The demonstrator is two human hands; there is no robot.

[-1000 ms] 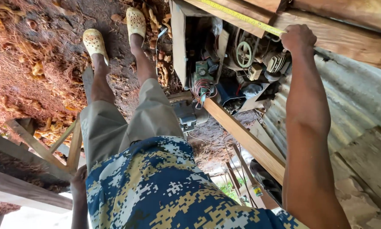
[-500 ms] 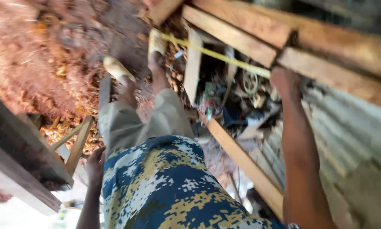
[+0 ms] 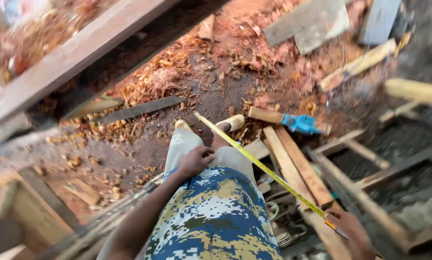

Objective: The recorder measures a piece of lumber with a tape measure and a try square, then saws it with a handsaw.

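Left hand (image 3: pixel 195 161) rests on thigh, fingers curled, holding nothing. One yellow tape measure (image 3: pixel 259 163) pulled out taut, free end by foot (image 3: pixel 231 123), near end pinched in right hand (image 3: pixel 351 230), fingers closed. Measuring appears mid-way; no mark visible. Two planks (image 3: pixel 297 166) beside tape, one blue tool (image 3: pixel 300 123) beyond.

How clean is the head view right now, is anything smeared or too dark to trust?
Head view: daylight, no glare. The centre is fairly sharp: the yellow tape measure, left hand on the thigh and blue tool read clearly. The edges smear with motion: the wooden beam upper left and the frames at right are blurred. The right hand is soft and cut by the frame's edge.
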